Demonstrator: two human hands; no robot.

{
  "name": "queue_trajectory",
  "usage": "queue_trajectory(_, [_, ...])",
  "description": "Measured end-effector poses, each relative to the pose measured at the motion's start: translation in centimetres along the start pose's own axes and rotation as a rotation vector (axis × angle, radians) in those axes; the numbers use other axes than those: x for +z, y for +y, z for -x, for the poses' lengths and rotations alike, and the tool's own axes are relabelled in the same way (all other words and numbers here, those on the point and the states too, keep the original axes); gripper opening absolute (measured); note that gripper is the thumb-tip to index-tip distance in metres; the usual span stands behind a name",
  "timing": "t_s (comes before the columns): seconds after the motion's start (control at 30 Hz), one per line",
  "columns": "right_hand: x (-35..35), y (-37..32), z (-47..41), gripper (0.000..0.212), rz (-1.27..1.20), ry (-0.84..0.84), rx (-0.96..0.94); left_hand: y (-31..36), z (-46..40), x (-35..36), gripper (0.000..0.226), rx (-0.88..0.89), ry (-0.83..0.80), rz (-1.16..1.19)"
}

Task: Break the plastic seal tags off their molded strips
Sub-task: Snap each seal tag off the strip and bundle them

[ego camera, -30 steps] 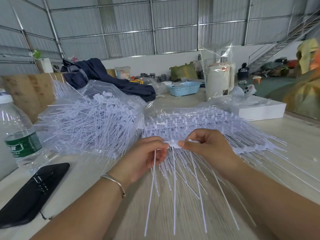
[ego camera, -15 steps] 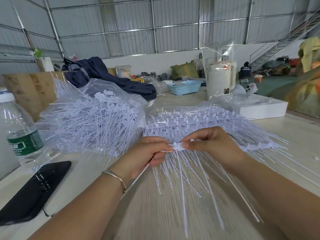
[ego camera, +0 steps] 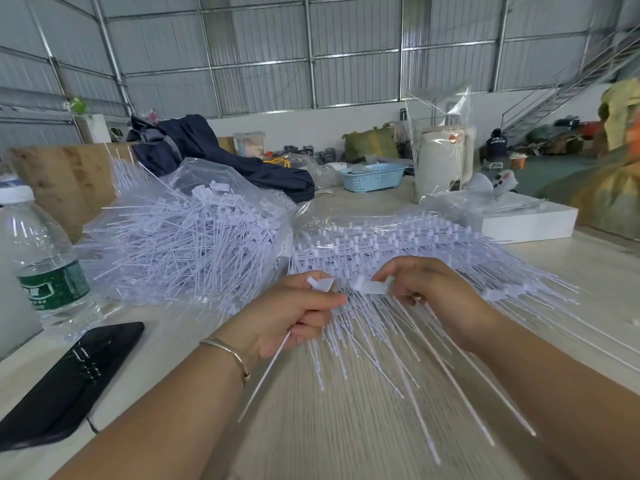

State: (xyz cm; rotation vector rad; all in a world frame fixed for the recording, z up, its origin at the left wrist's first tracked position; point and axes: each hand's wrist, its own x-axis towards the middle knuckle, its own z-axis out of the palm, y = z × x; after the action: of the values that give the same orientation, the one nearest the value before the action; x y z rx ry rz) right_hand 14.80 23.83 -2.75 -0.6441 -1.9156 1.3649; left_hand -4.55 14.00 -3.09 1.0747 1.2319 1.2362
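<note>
My left hand (ego camera: 294,317) grips a single white seal tag (ego camera: 320,284); its head sticks up above my fingers and its thin tail slants down past my wrist. My right hand (ego camera: 429,292) pinches the end of a molded strip (ego camera: 372,287) whose remaining tags fan down over the table. The two pieces are apart by a small gap. Behind my hands lies a stack of unbroken strips (ego camera: 398,240). A clear plastic bag of loose tags (ego camera: 194,237) sits at the left.
A water bottle (ego camera: 41,261) and a black phone (ego camera: 65,382) lie at the left. A white box (ego camera: 526,220), a blue basket (ego camera: 372,176), a wrapped white cylinder (ego camera: 443,164) and a dark jacket (ego camera: 214,157) stand farther back on the wooden table (ego camera: 346,427).
My left hand has pulled one tag away from the strip and moved left and down with it. The right hand keeps holding the strip, whose tails have swung to the right.
</note>
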Motion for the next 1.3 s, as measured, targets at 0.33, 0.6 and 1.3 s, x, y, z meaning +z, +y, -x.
queue_trajectory(0.33, [0.6, 0.6, 0.1, 0.011, 0.040, -0.007, -0.121, -0.1, -0.2, 0.9, 0.043, -0.068, 0.066, -0.002])
queue_trajectory(0.6, [-0.4, 0.9, -0.3, 0.005, 0.105, 0.033, -0.139, -0.1, -0.2, 0.9, 0.036, -0.026, 0.126, 0.008])
queue_trajectory(1.3, [0.5, 0.1, 0.4, 0.022, 0.009, -0.188, -0.141, -0.6, 0.1, 2.3, 0.020, 0.061, -0.097, 0.149])
